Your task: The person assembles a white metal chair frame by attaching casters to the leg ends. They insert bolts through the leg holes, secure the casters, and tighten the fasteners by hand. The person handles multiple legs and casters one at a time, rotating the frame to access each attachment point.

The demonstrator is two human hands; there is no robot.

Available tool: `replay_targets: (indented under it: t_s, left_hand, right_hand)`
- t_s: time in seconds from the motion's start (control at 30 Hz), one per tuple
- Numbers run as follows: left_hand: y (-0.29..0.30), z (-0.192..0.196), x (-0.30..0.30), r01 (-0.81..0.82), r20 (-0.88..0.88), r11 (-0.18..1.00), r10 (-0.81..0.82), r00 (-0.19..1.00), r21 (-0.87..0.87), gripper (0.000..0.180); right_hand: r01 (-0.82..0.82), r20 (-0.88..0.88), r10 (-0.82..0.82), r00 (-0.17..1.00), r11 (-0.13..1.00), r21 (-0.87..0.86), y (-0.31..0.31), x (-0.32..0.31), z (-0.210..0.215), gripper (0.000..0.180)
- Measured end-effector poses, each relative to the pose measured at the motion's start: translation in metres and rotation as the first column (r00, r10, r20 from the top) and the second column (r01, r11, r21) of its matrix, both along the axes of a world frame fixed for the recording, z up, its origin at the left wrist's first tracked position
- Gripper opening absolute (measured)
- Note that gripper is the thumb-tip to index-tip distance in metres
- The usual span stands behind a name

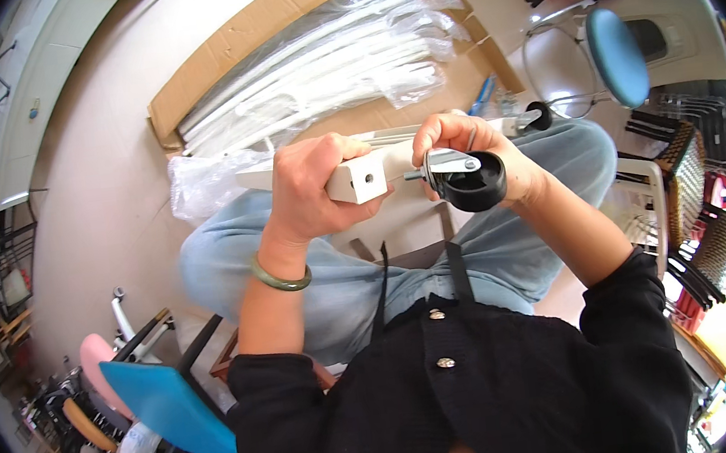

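Note:
My left hand (pixel 313 183) is wrapped round a white square post (pixel 359 181), whose end shows a dark hole. Just to the right, my right hand (pixel 484 150) grips a caster wheel (pixel 476 185) with a black wheel and a silver metal fork. The caster's threaded stem points left at the post's end, with a small gap between stem tip and hole. Behind my hands, long white pieces lie across my knees, and a second caster (pixel 537 116) shows at their right end.
Beyond my knees, an open cardboard box (pixel 218 58) holds white tubes in clear plastic (pixel 308 63). A blue round stool seat (pixel 617 57) stands at the far right, above stacked woven chairs (pixel 685 181). A blue chair (pixel 169 408) is at the lower left.

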State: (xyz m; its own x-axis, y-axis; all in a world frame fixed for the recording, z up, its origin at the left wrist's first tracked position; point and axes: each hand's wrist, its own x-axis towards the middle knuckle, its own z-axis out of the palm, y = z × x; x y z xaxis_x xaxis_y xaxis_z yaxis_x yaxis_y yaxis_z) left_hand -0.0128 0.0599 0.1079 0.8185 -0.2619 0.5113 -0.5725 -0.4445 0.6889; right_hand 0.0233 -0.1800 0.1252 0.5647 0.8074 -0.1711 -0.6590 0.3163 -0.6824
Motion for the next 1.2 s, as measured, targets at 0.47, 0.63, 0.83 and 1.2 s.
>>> replay_targets:
  t_s: [0.47, 0.63, 0.83, 1.2]
  left_hand:
    - [0.015, -0.004, -0.018, -0.097, -0.002, 0.994, 0.097, 0.995, 0.059, 0.069]
    - [0.012, -0.006, -0.021, -0.106, -0.027, 0.994, 0.107, 0.994, 0.037, 0.071]
    - [0.012, -0.009, -0.024, -0.049, 0.017, 0.997, 0.048, 0.999, 0.054, 0.07]
    - [-0.006, -0.007, -0.028, 0.031, 0.029, 1.0, -0.031, 0.999, 0.003, 0.067]
  right_hand:
    - [0.011, -0.076, 0.007, 0.997, 0.974, 0.227, 0.021, -0.007, -0.02, 0.018]
    - [0.018, -0.037, -0.009, 0.999, 0.97, 0.241, 0.019, -0.008, -0.018, 0.012]
    - [-0.121, 0.233, 0.116, 0.966, 0.993, 0.01, 0.012, -0.014, -0.005, 0.017]
    - [-0.023, 0.334, 0.041, 0.942, 0.998, -0.06, -0.009, -0.035, 0.0, 0.015]
